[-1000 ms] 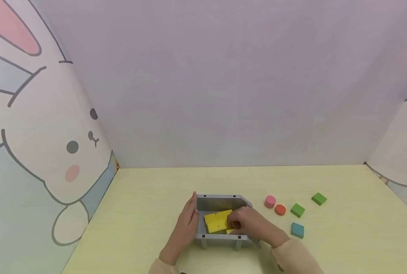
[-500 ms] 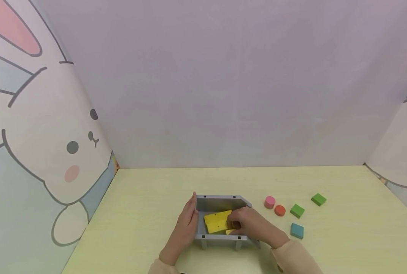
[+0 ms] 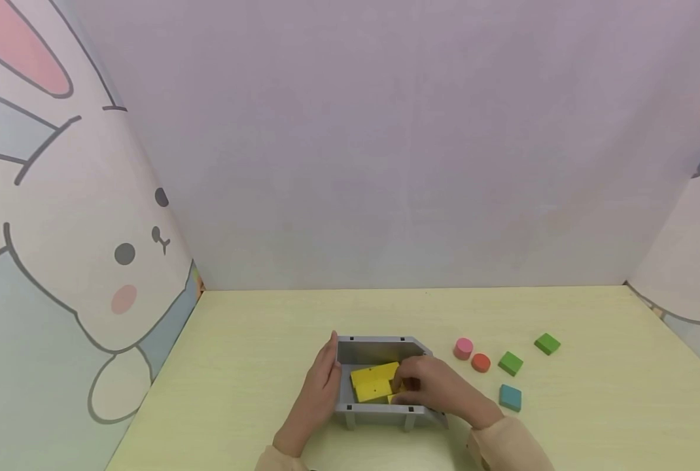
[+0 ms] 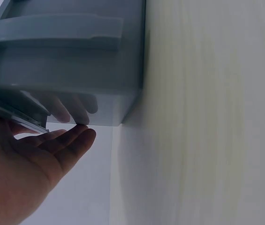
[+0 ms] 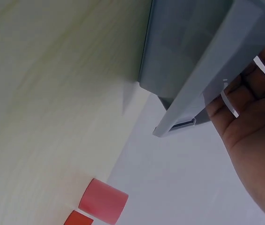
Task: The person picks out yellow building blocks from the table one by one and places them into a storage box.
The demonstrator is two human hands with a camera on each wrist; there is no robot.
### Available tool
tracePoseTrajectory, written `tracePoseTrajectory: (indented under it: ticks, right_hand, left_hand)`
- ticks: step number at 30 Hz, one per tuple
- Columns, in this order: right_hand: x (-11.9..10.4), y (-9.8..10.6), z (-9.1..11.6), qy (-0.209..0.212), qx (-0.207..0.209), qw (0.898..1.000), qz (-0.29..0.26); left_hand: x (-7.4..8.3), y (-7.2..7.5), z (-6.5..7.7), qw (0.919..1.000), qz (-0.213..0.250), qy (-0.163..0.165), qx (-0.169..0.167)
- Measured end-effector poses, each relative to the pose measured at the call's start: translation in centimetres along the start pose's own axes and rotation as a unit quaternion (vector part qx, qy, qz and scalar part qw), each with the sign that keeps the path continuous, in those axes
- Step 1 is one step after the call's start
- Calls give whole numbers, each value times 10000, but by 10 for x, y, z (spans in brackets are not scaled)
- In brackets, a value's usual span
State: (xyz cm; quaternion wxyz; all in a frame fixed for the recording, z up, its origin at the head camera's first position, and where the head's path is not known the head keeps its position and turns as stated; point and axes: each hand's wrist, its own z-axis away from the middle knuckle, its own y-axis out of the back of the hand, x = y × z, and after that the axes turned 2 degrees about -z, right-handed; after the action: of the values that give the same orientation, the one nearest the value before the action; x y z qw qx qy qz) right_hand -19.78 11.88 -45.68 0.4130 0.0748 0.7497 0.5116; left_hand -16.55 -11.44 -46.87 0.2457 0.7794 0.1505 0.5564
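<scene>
A grey bin (image 3: 379,417) with a slanted right end stands near the table's front. Against its left end lies my left hand (image 3: 319,386), fingers fairly straight; the left wrist view shows those fingers (image 4: 73,147) at the smooth outer wall. My right hand (image 3: 429,384) reaches over the right end into the bin, its fingers bent down over yellow blocks (image 3: 373,383). A small yellow corner shows under the right thumb. I cannot tell whether the right fingers pinch a block. In the right wrist view the fingertips are hidden behind the bin wall.
Right of the bin lie a pink cylinder (image 3: 464,348), a red disc (image 3: 481,363), two green blocks (image 3: 511,364) and a teal block (image 3: 510,398). A pale wall (image 3: 415,163) rises behind the table, with a printed rabbit panel (image 3: 91,229) on the left.
The right hand has shifted very slightly to the right, and its thumb and forefinger stand a little further apart. The left hand, bin and loose blocks look the same.
</scene>
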Motion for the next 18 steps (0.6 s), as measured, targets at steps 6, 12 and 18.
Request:
tracePoseTrajectory:
  ticks: [6, 12, 18]
  right_hand:
    - [3, 2, 4, 109, 201, 9997, 49]
    - [5, 0, 8, 522, 888, 9936, 463]
    - [4, 1, 15, 581, 1605, 9810, 923]
  left_hand:
    - [1, 0, 0, 10000, 60, 26, -11]
    - [5, 1, 2, 10000, 63, -23, 10]
    - [1, 0, 0, 9999, -86, -99, 40]
